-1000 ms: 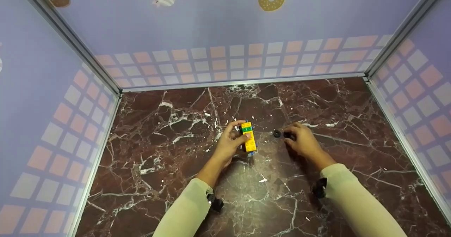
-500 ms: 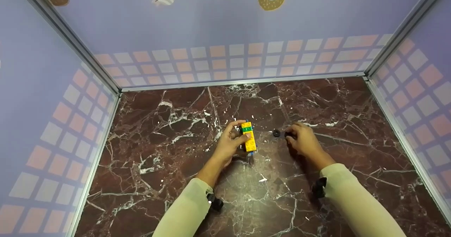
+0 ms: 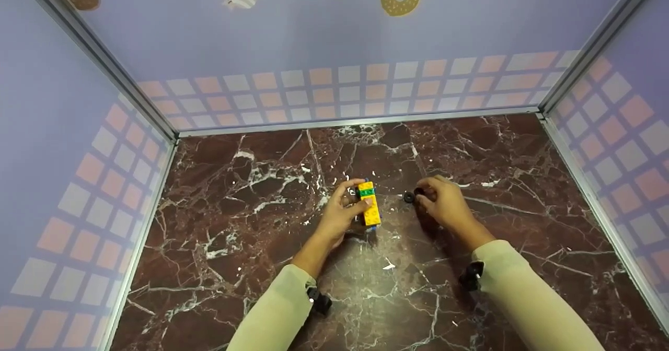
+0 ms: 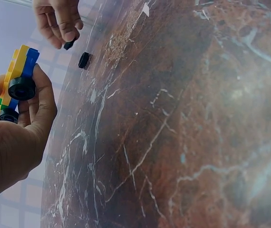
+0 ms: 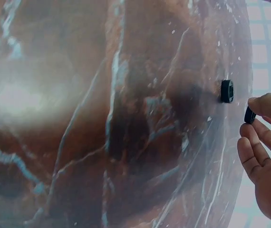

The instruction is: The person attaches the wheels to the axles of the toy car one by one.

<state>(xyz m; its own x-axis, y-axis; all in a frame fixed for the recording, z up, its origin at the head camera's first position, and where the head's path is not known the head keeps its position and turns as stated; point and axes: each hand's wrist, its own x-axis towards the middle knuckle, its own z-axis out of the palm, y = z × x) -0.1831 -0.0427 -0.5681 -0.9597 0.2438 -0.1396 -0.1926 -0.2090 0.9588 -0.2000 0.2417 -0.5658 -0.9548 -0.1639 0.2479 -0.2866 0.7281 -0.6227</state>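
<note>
The small built toy of yellow, green and blue plastic bricks (image 3: 371,213) is in the left hand (image 3: 337,219), above the middle of the desk (image 3: 397,309). That hand is closed around it, thumb across the yellow studded face and other fingers bent behind. To its right, the right hand (image 3: 448,205) has its thumb and fingertips brought together on a small black ring-shaped wheel (image 5: 250,115), the remaining fingers loosely bent. A second, loose black round wheel (image 3: 409,197) lies flat on the desk just left of that pinch, near it but apart.

The likeliest slip, I judge, is at the right fingertips: they have only a narrow hold on the wheel, so a small twist or uneven squeeze could pop it out and let it roll. Moving left at a low height, the same fingers could also knock the loose wheel out of place.

On the left, a thumb pressing too hard on the studs might pry a brick free, since nothing shows how firmly they join. The two fitted black wheels (image 4: 22,89) sit close to the bent fingers, so shifting that grip could rub or loosen one.
</note>
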